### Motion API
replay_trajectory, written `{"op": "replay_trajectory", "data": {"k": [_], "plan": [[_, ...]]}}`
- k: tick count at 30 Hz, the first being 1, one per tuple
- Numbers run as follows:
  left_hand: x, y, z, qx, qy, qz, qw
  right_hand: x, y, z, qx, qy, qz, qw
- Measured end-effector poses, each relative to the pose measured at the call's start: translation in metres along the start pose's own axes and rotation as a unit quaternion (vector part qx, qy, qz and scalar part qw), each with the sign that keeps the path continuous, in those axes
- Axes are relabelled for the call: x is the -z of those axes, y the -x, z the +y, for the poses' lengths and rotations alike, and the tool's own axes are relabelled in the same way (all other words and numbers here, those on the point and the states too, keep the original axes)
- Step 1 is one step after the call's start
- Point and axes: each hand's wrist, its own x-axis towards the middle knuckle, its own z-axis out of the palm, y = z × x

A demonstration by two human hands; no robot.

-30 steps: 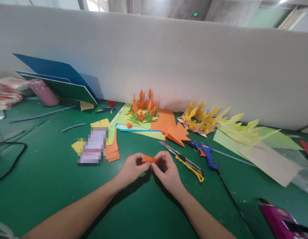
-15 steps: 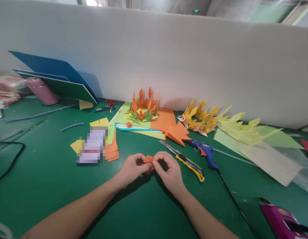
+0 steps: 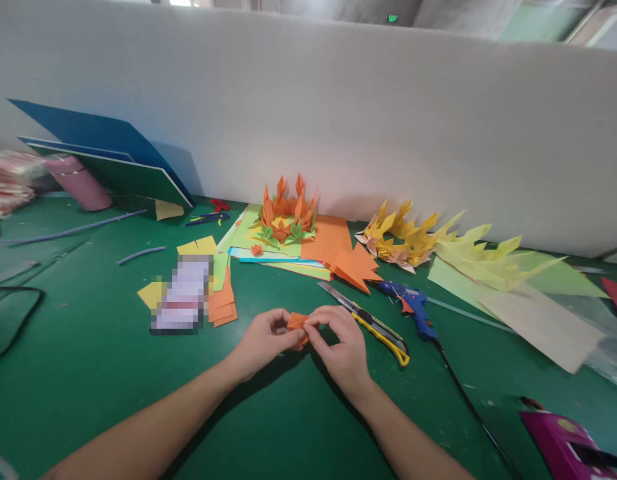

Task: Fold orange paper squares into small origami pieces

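A small folded piece of orange paper (image 3: 298,321) is pinched between both hands above the green table. My left hand (image 3: 268,338) grips its left side with thumb and fingers. From the other side, my right hand (image 3: 339,347) pinches its right edge with thumb and index finger. The fingers partly cover the paper, so its full shape is hidden. Just right of my right hand lies a utility knife (image 3: 373,324) with a yellow handle and its blade out. Orange paper slips (image 3: 223,303) lie left of my hands.
Behind stand an orange paper crown (image 3: 289,217) and a yellow paper crown (image 3: 403,237). A blue glue gun (image 3: 413,308) lies right, its cord running forward. A pixelated phone-like object (image 3: 183,293) lies left, with a pink bottle (image 3: 81,183) farther back. A magenta device (image 3: 558,440) sits front right.
My right thumb and fingertips have shifted slightly on the orange paper's right edge. Both hands stay in nearly the same place. The view has turned slightly.
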Motion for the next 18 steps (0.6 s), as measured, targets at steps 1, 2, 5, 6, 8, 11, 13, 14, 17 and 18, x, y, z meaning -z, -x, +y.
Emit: {"op": "replay_trajectory", "data": {"k": [1, 2, 5, 6, 8, 11, 13, 14, 17, 18], "plan": [[0.0004, 0.0001, -0.0001, -0.002, -0.007, 0.0, 1.0, 0.0004, 0.0002, -0.0004, 0.019, 0.018, 0.011, 1.0], [0.0007, 0.0002, -0.0001, -0.004, -0.013, 0.002, 1.0, 0.001, 0.0003, -0.0008, 0.038, 0.036, 0.022, 0.998], [0.0013, 0.0006, 0.0003, -0.002, -0.017, 0.015, 1.0, 0.0032, 0.0004, -0.001, 0.079, 0.075, 0.037, 0.993], [0.0014, 0.0007, 0.0005, 0.002, -0.013, 0.017, 1.0, 0.0039, 0.0002, -0.0008, 0.09, 0.08, 0.034, 0.992], [0.0017, 0.0007, 0.0013, 0.013, 0.0, 0.019, 1.0, 0.005, -0.0005, -0.0001, 0.107, 0.077, 0.023, 0.991], [0.0027, 0.0007, 0.0027, 0.023, 0.016, 0.014, 1.0, 0.0058, -0.0011, 0.0015, 0.117, 0.06, 0.007, 0.991], [0.0036, 0.0008, 0.0033, 0.026, 0.03, 0.006, 0.999, 0.0059, -0.0007, 0.0024, 0.117, 0.047, 0.001, 0.992], [0.0041, 0.0009, 0.0035, 0.028, 0.036, 0.001, 0.999, 0.0059, -0.0004, 0.0028, 0.117, 0.041, 0.001, 0.992], [0.0053, 0.001, 0.0038, 0.03, 0.044, -0.011, 0.999, 0.0064, 0.0004, 0.0034, 0.121, 0.033, 0.002, 0.992], [0.0056, 0.0009, 0.0039, 0.033, 0.047, -0.014, 0.998, 0.0068, 0.0004, 0.0035, 0.123, 0.032, 0.0, 0.992]]}}
